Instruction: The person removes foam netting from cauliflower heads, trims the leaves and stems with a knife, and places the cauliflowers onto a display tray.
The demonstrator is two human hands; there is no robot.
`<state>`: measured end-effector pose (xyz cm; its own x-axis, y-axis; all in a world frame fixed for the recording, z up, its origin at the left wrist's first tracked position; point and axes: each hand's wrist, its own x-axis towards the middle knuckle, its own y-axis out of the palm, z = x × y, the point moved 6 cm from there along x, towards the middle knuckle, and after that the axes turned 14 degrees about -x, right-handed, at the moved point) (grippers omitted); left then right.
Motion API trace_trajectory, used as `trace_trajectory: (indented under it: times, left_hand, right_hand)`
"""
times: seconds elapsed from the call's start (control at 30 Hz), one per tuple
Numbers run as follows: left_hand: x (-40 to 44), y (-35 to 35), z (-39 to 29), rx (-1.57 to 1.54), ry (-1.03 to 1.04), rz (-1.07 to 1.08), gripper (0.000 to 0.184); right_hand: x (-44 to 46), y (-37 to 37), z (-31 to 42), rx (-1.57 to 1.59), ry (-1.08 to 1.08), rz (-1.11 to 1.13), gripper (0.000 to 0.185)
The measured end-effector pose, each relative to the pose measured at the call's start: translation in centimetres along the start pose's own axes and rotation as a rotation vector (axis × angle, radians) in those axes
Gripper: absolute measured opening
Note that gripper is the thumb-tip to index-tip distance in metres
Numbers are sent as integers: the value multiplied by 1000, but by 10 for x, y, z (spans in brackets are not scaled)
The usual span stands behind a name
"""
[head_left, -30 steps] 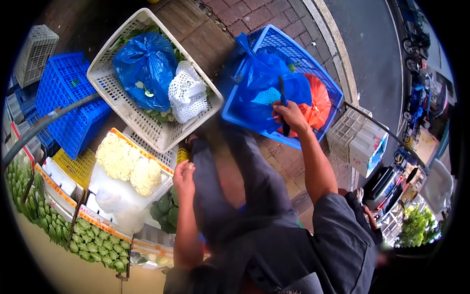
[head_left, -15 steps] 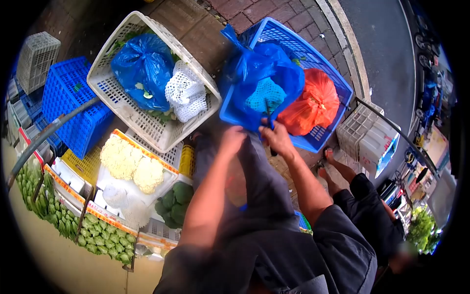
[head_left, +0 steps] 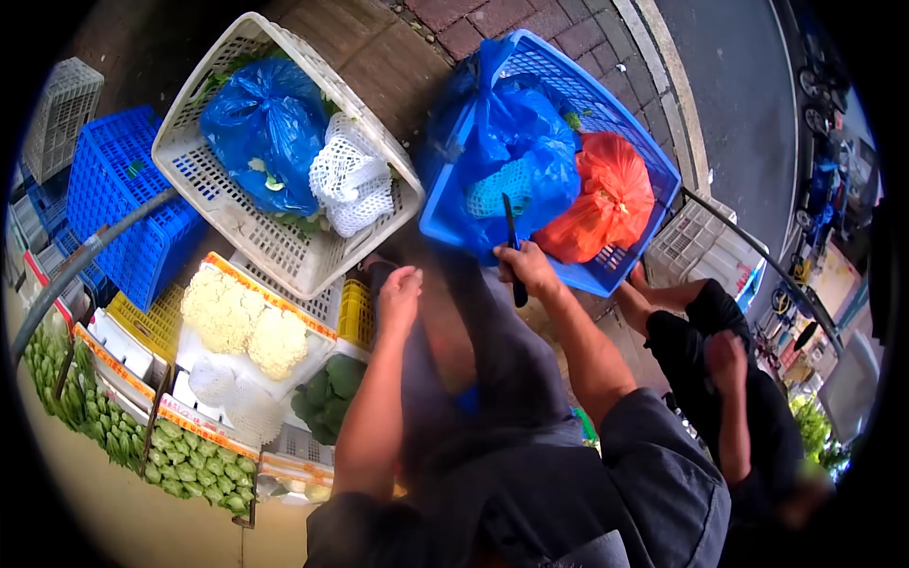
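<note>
A knife with a black handle and dark narrow blade is in my right hand, its fingers wrapped round the handle. The blade points up, over the near wall of a blue crate. Behind the blade lies a blue plastic bag with turquoise netting showing in its lower part. An orange-red tied bag sits beside it in the crate. My left hand is raised between the two crates, touching neither. Its fingers are curled closed, and what they hold, if anything, is hidden.
At left a whitish crate contains another blue bag and white foam netting. Cauliflowers and broccoli are below it. A metal bar crosses the left side. Another person is close on the right, near stacked crates.
My left hand has moved left, away from the blue bag. The bag's raised opening has sunk and its top is now gathered. My right hand still grips the knife, its blade now plainly visible.
</note>
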<state>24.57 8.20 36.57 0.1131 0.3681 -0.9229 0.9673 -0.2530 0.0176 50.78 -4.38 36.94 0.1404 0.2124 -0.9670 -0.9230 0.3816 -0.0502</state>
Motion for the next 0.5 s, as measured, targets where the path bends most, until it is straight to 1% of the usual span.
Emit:
trace_trajectory:
  times: [0.03,0.07,0.13,0.17,0.2,0.27,0.33,0.37,0.47,0.5]
  left_hand:
    - [5,13,5,-30,20,51,34]
    - [1,29,-4,-41,46,81,34]
    - [-10,58,-25,-86,-32,87,33]
    - [-10,66,-31,-70,-7,96,33]
    - [-9,71,-34,-55,17,102,34]
    - [-8,70,-32,-38,72,120,34]
    - [-2,61,-22,-30,149,151,35]
    - [0,53,-15,-6,140,134,35]
    - [1,19,-1,28,112,78,34]
    - [0,8,3,19,98,60,34]
  right_hand:
    - [-18,2,14,-61,-75,-140,15]
    - [-33,1,27,-170,-178,-255,17]
    - [-55,-2,56,-386,-387,-486,21]
    - [-68,-4,77,-456,-617,-612,19]
    - [-78,-6,100,-470,-707,-663,17]
    - [-82,-21,133,-493,-674,-668,15]
    - [-70,-28,168,-629,-727,-567,14]
    - [-51,-33,170,-687,-731,-545,18]
    - [40,-51,132,-1228,-518,-461,23]
    - [55,-53,120,-1217,-512,-428,25]
